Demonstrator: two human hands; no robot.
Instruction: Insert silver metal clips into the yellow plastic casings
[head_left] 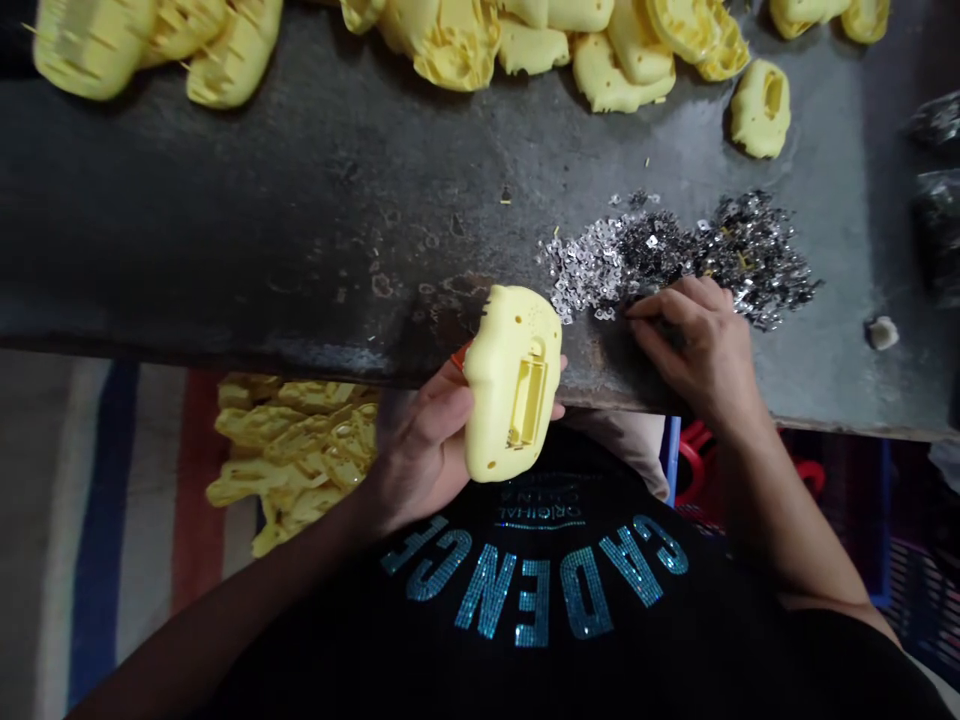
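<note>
The yellow casing (513, 384) is held in the left grip (442, 440), fingers wrapped behind it, above the edge of the worn grey desk (300, 240); a striped floor covering (142, 500) is seen below. By the metal pieces (660, 250), the right grip (697, 340) is nearly closed, its contents unclear.

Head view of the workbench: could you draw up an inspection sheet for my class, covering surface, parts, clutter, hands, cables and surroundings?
Surface: grey workbench, scuffed and stained.
Parts: yellow plastic casing held up, rectangular recess showing; small metal plates heaped on the workbench; more yellow casings along its far side.
Clutter: whitish lump near the right end; yellow scraps among the metal plates.
Hands: left hand grips the held casing; right hand is at the heap's near edge, fingertip contents unclear.
Cables: nothing seen.
Surroundings: yellow parts piled below the workbench at left, beside striped sheeting.
</note>
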